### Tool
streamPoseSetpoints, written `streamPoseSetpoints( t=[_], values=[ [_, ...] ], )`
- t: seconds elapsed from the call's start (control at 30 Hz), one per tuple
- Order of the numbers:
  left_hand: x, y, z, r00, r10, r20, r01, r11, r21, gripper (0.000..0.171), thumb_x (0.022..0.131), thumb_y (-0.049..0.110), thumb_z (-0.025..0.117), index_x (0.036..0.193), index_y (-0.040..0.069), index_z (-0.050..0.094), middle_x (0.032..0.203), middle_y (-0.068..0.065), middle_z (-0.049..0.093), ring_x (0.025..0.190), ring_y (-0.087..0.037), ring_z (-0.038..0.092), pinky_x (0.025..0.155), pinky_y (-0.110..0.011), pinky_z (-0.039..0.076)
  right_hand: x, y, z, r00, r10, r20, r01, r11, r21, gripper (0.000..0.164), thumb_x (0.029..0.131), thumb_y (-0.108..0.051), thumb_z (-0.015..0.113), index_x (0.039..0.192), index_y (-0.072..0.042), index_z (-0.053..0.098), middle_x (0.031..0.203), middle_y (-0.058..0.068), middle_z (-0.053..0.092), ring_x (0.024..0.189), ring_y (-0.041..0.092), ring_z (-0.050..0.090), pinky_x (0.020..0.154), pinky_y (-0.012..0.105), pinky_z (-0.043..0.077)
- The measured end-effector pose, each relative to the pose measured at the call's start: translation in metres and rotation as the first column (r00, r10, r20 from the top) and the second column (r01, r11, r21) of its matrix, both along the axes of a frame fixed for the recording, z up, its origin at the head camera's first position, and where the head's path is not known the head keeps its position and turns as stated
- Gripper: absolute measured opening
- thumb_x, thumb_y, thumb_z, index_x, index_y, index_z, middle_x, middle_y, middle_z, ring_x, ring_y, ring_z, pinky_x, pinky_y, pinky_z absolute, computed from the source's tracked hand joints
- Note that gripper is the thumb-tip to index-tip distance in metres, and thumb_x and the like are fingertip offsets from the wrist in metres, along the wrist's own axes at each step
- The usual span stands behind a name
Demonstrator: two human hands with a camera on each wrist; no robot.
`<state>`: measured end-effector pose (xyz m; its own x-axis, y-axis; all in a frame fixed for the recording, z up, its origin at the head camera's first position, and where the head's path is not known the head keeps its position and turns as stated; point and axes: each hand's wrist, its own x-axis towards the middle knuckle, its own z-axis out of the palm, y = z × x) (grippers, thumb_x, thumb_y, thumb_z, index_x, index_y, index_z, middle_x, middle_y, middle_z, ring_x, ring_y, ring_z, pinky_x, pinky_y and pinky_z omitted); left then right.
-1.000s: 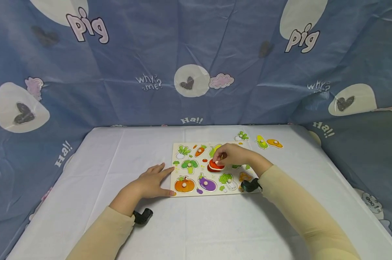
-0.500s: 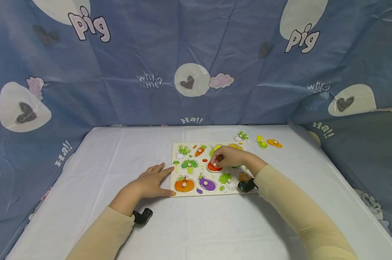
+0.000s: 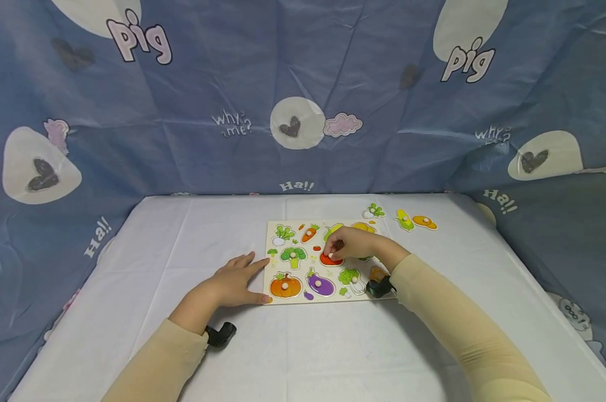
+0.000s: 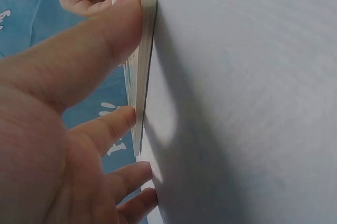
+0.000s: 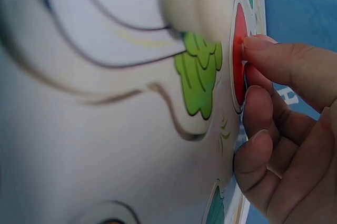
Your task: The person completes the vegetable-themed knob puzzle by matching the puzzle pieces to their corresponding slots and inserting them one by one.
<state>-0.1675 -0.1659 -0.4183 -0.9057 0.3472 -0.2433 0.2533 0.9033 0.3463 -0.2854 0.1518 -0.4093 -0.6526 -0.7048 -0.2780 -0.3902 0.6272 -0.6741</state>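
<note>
A wooden vegetable puzzle board lies on the white table. My right hand pinches the knob of the red tomato piece near the board's middle. In the right wrist view, thumb and finger meet at that knob, and the tomato lies flush within its outline. My left hand is spread at the board's left edge, its thumb on the near corner. The left wrist view shows that thumb against the board's side. Pumpkin, eggplant and broccoli pieces sit around the tomato.
Beyond the board's far right lie a loose radish-like piece, a corn piece and an orange-brown oval piece. A blue printed cloth hangs behind and along both sides of the table.
My right hand has shifted slightly left and down, and the tomato piece, tilted and raised a second ago, now lies flat in the board. The left hand has stayed put.
</note>
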Motion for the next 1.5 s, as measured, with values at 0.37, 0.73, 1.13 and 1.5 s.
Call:
streamPoseSetpoints(
  t=[0.37,0.73,1.13,1.5],
  values=[
    [0.001,0.001,0.002,1.0,0.009,0.003,-0.009,1.0,-0.003,0.097,0.078,0.061,0.076,0.157,0.019,0.036,0.162,-0.024,0.023,0.146,-0.048,0.022,0.11,-0.069,0.025,0.0,0.0,0.001,1.0,0.01,0.004,-0.009,1.0,0.0,0.011,0.093,-0.003,0.07,0.102,-0.009,0.073,0.091,0.0,0.065,0.083,0.014,0.057,0.079,0.026,0.05],
    [0.002,0.002,0.002,1.0,0.009,-0.002,-0.009,1.0,0.003,0.097,0.079,0.061,0.076,0.156,0.018,0.037,0.161,-0.025,0.023,0.146,-0.048,0.022,0.111,-0.068,0.025,0.004,0.019,0.022,0.998,0.018,-0.065,-0.021,0.998,-0.052,0.014,0.096,-0.008,0.067,0.109,-0.007,0.072,0.097,0.001,0.065,0.088,0.019,0.058,0.077,0.032,0.051],
    [0.003,0.002,0.0,1.0,0.003,-0.003,-0.003,1.0,0.0,0.096,0.08,0.06,0.076,0.156,0.017,0.037,0.161,-0.025,0.023,0.146,-0.048,0.022,0.11,-0.069,0.026,-0.001,0.047,0.037,0.989,-0.068,-0.134,0.063,0.997,-0.044,0.015,0.095,-0.007,0.068,0.109,-0.002,0.07,0.094,0.004,0.064,0.084,0.024,0.059,0.074,0.032,0.051],
    [0.003,0.002,0.0,1.0,0.005,-0.005,-0.005,1.0,-0.001,0.096,0.08,0.059,0.076,0.156,0.018,0.037,0.161,-0.024,0.024,0.145,-0.049,0.022,0.11,-0.069,0.025,-0.016,0.08,0.043,0.952,-0.21,-0.225,0.196,0.977,-0.083,0.015,0.096,-0.008,0.067,0.109,-0.001,0.07,0.1,0.01,0.068,0.085,0.021,0.059,0.077,0.034,0.051]
  ],
)
